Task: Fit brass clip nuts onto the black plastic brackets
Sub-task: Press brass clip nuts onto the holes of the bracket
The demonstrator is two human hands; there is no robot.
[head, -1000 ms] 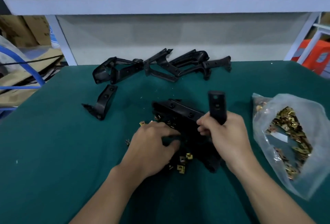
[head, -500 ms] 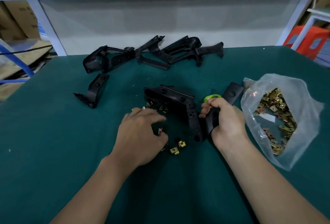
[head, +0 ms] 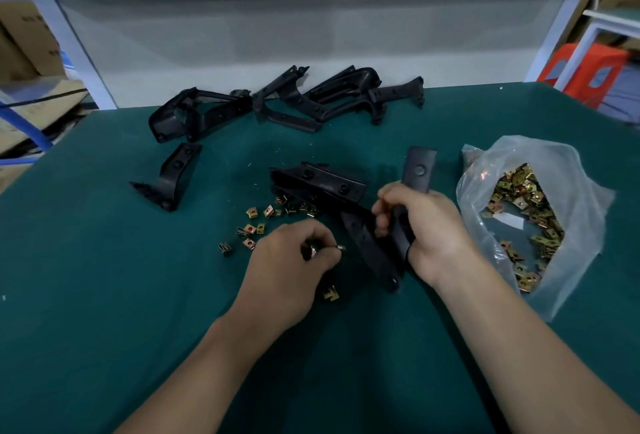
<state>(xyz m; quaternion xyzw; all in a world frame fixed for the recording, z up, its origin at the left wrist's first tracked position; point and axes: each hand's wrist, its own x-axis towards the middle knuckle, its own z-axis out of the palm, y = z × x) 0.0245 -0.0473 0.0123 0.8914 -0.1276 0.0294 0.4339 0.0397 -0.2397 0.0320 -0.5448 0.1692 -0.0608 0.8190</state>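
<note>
Spare bracket lies left on counter; loose clip nuts scattered mid-counter; left hand grip pinched on one clip nut; right hand grip clamped round black bracket, end sticking up; bag of nuts far right.

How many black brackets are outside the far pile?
3: the lone bracket at left, the centre bracket, the bracket in the right hand; others may be hidden.

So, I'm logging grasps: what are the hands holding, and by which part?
The right hand grips a black bracket round its middle; left hand pinches a small clip nut, which part cannot be told.
</note>
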